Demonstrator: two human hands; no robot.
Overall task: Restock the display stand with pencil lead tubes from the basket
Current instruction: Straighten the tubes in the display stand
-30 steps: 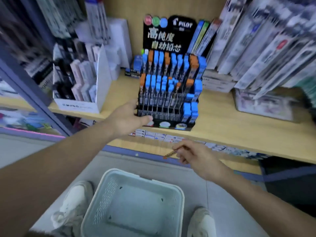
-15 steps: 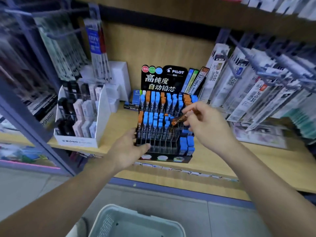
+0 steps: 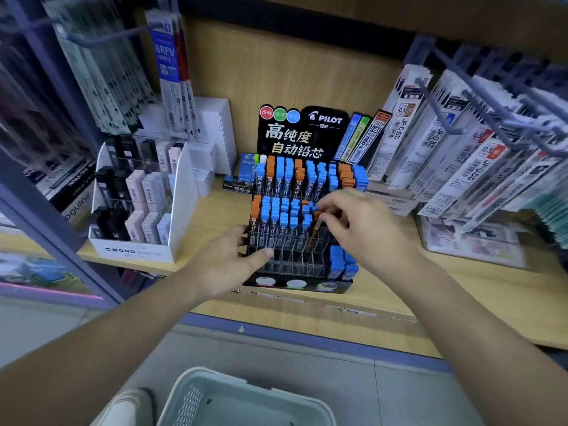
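While the person stands before the wooden shelf (image 3: pixel 461 290), the left hand (image 3: pixel 227 265) grips the near left corner of the display stand (image 3: pixel 307 133), its fingers (image 3: pixel 242 232) curled round the left side and the thumb laid along the clear front slots. The right hand (image 3: pixel 362 229) is over the middle tier, right of centre, and pinches an orange-capped lead tube (image 3: pixel 316 221) between thumb and fingertips. This tube is tilted, cap uppermost, with its lower end down among the clear dividers; whether it is fully seated cannot be told. The stand sits on the shelf near its front edge, a black tiered unit with a printed header card. Its far and middle tiers carry upright tubes with blue caps (image 3: pixel 281 170) and some with orange caps. On the nearest tier a short stack of blue-capped tubes (image 3: pixel 338 262) occupies the right end. Just left of the stand is a white stepped box (image 3: pixel 181 210) of dark and pale slim cases. Hanging refill packs (image 3: pixel 430 142) crowd the right side. On the floor, nearest the viewer, stands the pale green basket (image 3: pixel 215 375), with a light shoe (image 3: pixel 129 407) just to its left.
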